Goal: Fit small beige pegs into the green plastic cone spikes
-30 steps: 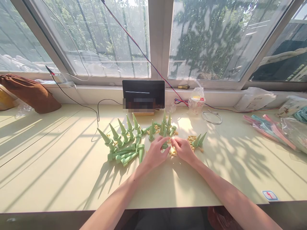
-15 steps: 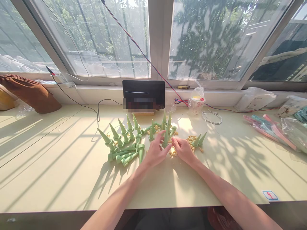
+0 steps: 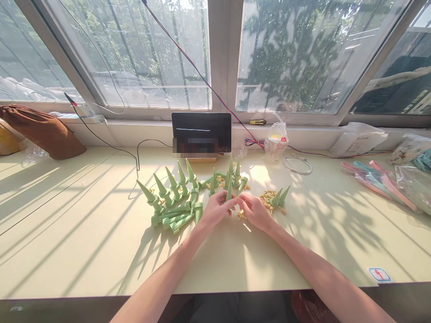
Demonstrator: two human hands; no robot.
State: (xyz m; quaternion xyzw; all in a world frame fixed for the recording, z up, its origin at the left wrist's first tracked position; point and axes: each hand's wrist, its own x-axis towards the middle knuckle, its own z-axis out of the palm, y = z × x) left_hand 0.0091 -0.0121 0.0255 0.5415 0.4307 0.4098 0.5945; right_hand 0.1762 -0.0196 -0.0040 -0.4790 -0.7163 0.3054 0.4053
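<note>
My left hand (image 3: 217, 209) is closed round the base of a green plastic spike (image 3: 229, 189), which stands point up. Close on its right, my right hand (image 3: 255, 211) pinches a small yellow plastic piece (image 3: 236, 198) against the spike's side; the fingers partly hide it. To the left, several green spikes (image 3: 173, 181) stand in a slanting row, and others lie in a heap (image 3: 180, 220) before them. More spikes (image 3: 237, 170) stand just behind my hands. Right of my hands, two spikes (image 3: 280, 197) stand beside a pile of yellow pieces (image 3: 267, 196). A few yellow pieces (image 3: 241, 216) lie under my right hand.
A dark tablet (image 3: 202, 130) leans on a stand at the back. A bagged cup (image 3: 276, 141), a coiled white cable (image 3: 297, 165) and pink and teal straps (image 3: 380, 181) lie to the right. A brown pouch (image 3: 43, 130) lies at the far left of the table (image 3: 84, 251).
My left fingers, spread beside the upright spike half a second ago, have closed round it. The spike has shifted slightly left, and my right hand has moved left to meet it.
</note>
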